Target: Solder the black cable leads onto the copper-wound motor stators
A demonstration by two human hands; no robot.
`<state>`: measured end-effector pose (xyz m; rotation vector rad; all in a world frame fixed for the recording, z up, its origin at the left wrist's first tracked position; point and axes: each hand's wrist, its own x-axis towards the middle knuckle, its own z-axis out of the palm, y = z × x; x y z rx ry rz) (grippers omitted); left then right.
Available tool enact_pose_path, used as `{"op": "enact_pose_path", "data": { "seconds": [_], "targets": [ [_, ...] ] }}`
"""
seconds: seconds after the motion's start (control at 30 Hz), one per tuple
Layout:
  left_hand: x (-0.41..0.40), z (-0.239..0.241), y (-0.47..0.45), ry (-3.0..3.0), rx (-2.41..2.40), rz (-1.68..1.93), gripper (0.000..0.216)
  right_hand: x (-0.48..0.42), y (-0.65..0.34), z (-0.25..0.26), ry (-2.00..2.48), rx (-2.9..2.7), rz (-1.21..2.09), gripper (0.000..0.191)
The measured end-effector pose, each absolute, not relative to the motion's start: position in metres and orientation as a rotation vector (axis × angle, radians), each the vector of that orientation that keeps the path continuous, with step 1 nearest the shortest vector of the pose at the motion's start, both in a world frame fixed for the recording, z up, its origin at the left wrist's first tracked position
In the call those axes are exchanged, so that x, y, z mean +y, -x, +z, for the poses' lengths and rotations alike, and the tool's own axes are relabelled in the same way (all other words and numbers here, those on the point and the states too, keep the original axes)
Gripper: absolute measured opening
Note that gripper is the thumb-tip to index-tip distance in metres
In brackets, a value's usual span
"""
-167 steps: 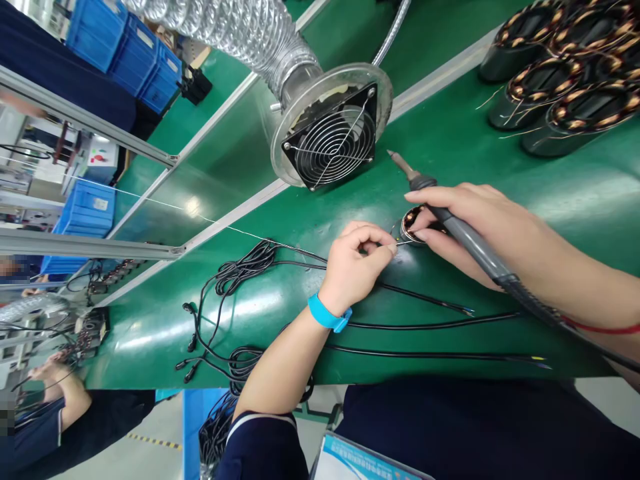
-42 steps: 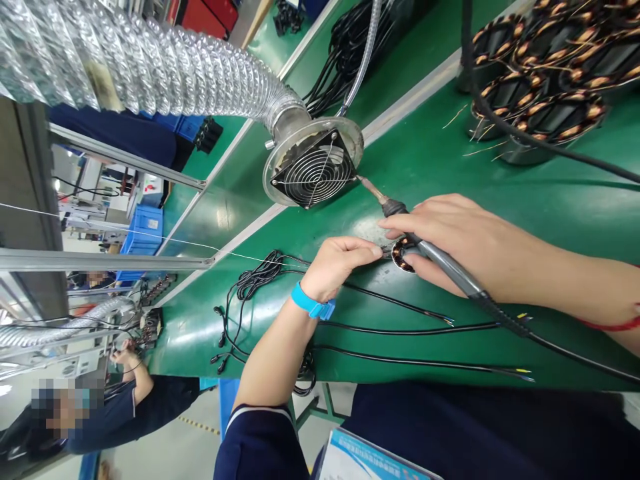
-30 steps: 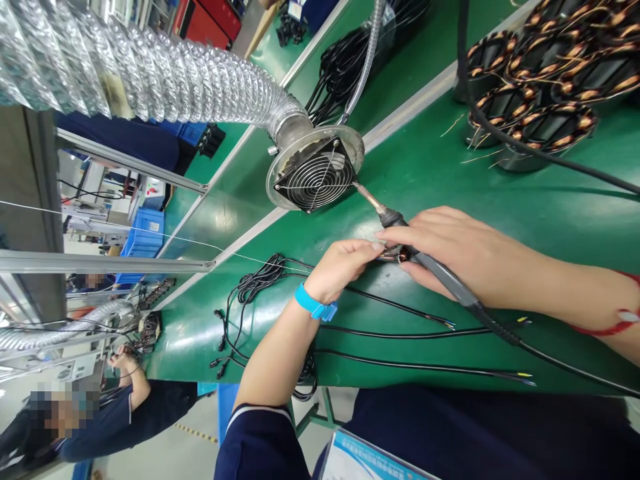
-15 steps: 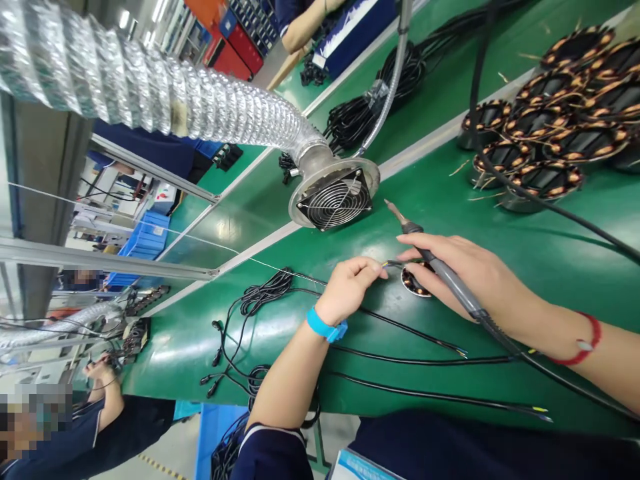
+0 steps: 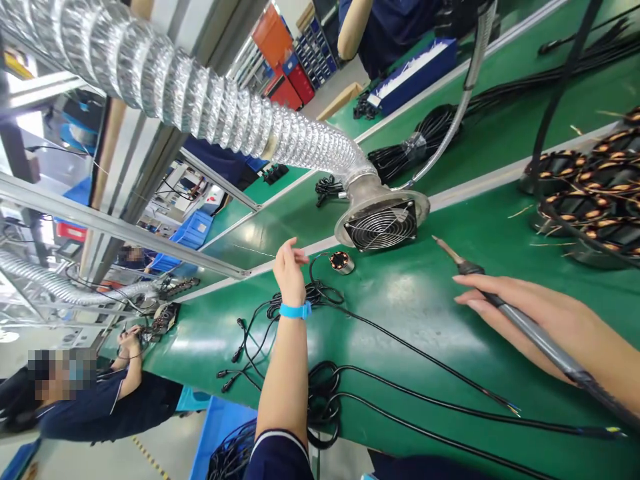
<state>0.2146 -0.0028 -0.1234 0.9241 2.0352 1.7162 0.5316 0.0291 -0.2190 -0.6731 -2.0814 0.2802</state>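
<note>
My right hand (image 5: 530,313) holds a soldering iron (image 5: 520,327) like a pen, its tip pointing up and left over the green bench. My left hand (image 5: 291,270), with a blue wristband, is raised near the bench's back rail, fingers loosely bent and apart; I see nothing held in it. A thin pale wire (image 5: 254,252) runs up to the back of that hand; whether it touches is unclear. Just right of the hand, a small motor stator (image 5: 342,263) with copper windings stands on the bench, a black cable (image 5: 313,270) looping from it.
A fume extractor hood (image 5: 383,223) on a silver duct hangs over the bench. Larger stators (image 5: 595,200) are grouped at the right. Black cables (image 5: 425,377) with bared ends lie in front. A co-worker (image 5: 110,400) sits at the left.
My left hand has let go of the cable and moved left and back. The small stator now stands near the hood. My right hand, still with the iron, has shifted right in view.
</note>
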Motion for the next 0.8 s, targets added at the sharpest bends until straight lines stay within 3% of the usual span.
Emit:
{"op": "enact_pose_path", "data": {
  "seconds": [0.1, 0.2, 0.37, 0.5, 0.67, 0.8],
  "targets": [
    [-0.02, -0.127, -0.257, -0.803, 1.622, 1.757, 0.038, 0.025, -0.529, -0.225, 0.685, -2.023, 0.401, 0.028],
    [-0.035, -0.144, -0.302, -0.58, 1.322, 1.574, 0.04, 0.02, -0.528, -0.233, 0.673, -2.038, 0.547, 0.036],
    [-0.047, -0.176, -0.341, -0.822, 1.334, 1.009, 0.043, 0.012, -0.521, -0.232, 0.586, -2.045, 0.61, 0.038],
    [-0.05, -0.182, -0.348, -0.914, 1.264, 0.896, 0.053, 0.008, -0.513, -0.218, 0.49, -2.051, 0.6, 0.04],
    [-0.052, -0.168, -0.337, -1.489, 1.486, 0.698, 0.011, 0.01, -0.517, -0.205, 0.485, -2.09, 0.49, 0.036],
    [-0.049, -0.167, -0.32, -1.756, 1.657, 0.371, 0.01, 0.011, -0.557, -0.208, 0.655, -2.224, 0.265, 0.037]
  ]
}}
